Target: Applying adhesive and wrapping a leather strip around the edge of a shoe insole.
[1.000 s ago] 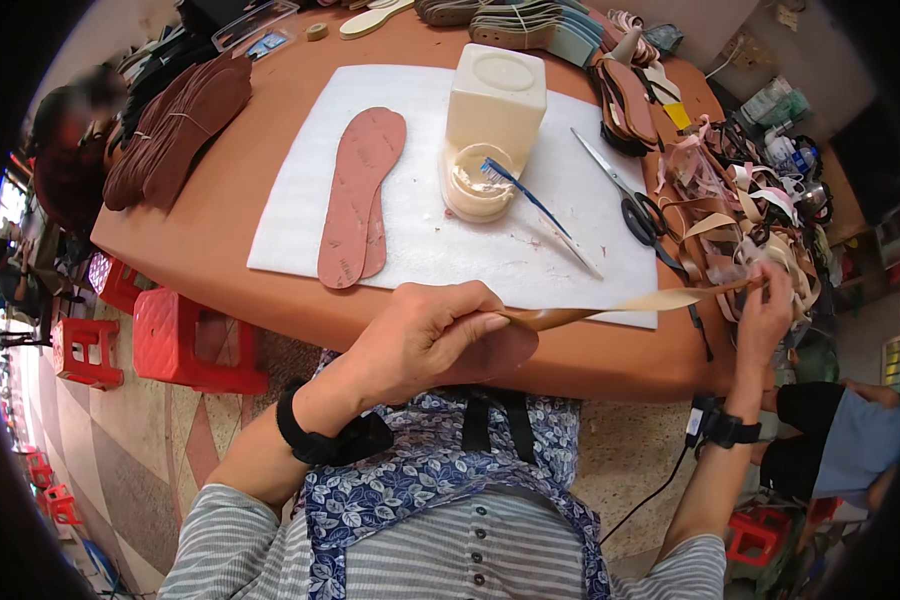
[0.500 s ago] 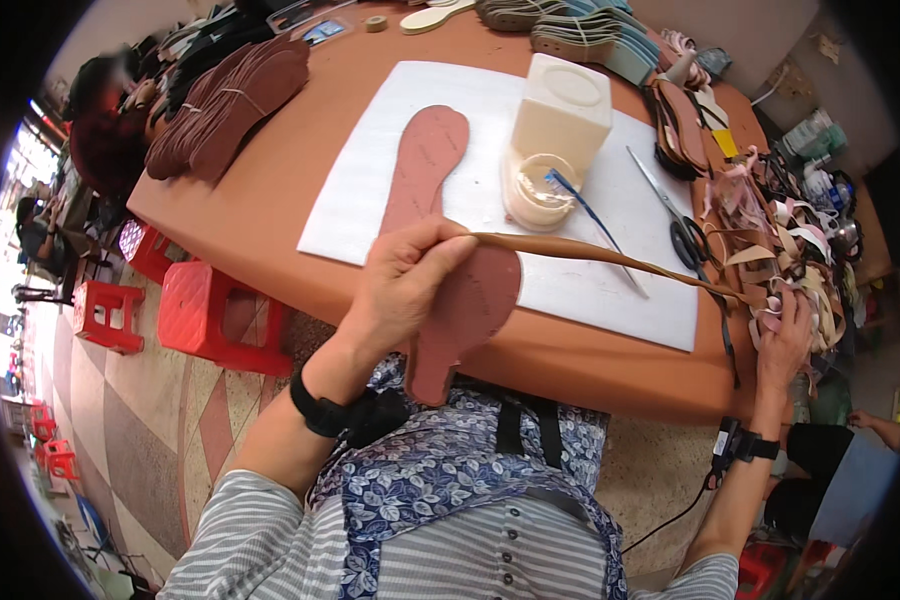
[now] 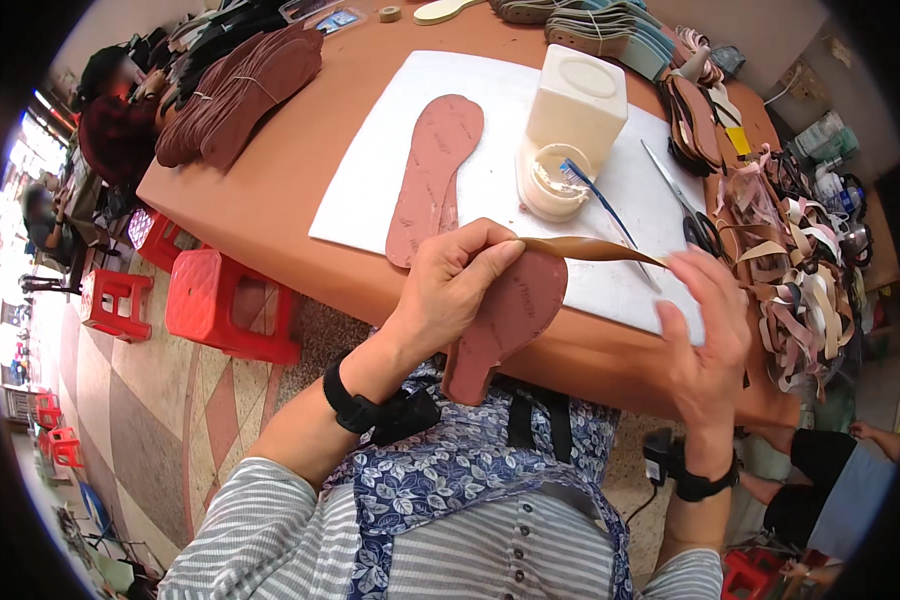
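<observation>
My left hand (image 3: pixel 455 285) is closed on a reddish-brown insole (image 3: pixel 515 310) above the table's near edge. Its thumb and forefinger also pinch one end of a brown strap (image 3: pixel 590 248). The strap stretches rightward, its far end beside the fingertips of my right hand (image 3: pixel 708 340). That hand is open, thumb and fingers apart; whether it touches the strap I cannot tell. Another reddish-brown insole (image 3: pixel 435 165) lies on a white sheet (image 3: pixel 360 190). Right of it stands a cream plastic container (image 3: pixel 580 100) with a cut-open front, and a blue-handled brush (image 3: pixel 600 200) leans out.
Black-handled scissors (image 3: pixel 685 195) lie at the sheet's right edge. Loose straps (image 3: pixel 805 320) heap at the table's right side. A tied stack of insoles (image 3: pixel 240 95) sits at the far left. Red stools (image 3: pixel 215 305) stand on the floor to the left, and other people sit beyond.
My right hand has left the strap pile and come leftward, its fingers now apart. The strap's far end came away from the pile. My left hand, with insole and strap, shifted slightly right in view.
</observation>
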{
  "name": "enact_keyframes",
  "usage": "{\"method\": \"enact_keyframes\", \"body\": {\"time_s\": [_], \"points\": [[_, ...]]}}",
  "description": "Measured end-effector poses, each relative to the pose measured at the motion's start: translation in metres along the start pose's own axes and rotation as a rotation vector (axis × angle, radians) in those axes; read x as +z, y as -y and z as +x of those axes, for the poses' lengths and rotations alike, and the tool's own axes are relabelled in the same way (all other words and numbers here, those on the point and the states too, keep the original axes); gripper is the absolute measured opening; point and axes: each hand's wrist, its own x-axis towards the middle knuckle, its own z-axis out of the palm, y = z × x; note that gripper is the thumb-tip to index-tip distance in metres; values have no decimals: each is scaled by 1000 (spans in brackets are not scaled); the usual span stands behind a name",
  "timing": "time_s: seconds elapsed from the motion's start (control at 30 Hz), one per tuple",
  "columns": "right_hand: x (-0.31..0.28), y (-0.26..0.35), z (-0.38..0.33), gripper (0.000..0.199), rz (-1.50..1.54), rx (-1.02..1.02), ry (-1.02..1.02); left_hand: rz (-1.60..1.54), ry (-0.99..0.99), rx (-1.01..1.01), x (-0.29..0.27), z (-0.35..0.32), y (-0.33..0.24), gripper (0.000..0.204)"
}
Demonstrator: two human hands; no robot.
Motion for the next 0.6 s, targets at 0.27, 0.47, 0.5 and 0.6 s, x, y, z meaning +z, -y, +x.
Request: {"method": "enact_keyframes", "body": {"time_s": [0.27, 0.47, 0.5, 0.6], "points": [[34, 28, 39, 28, 438, 173, 233, 149, -42, 67, 4, -14, -2, 17], [41, 31, 30, 18, 705, 356, 274, 163, -136, 85, 7, -14, 3, 15], [43, 29, 28, 17, 736, 393, 275, 172, -152, 84, 7, -13, 5, 15], [45, 23, 23, 17, 781, 459, 282, 144, -167, 99, 9, -10, 8, 15]]}}
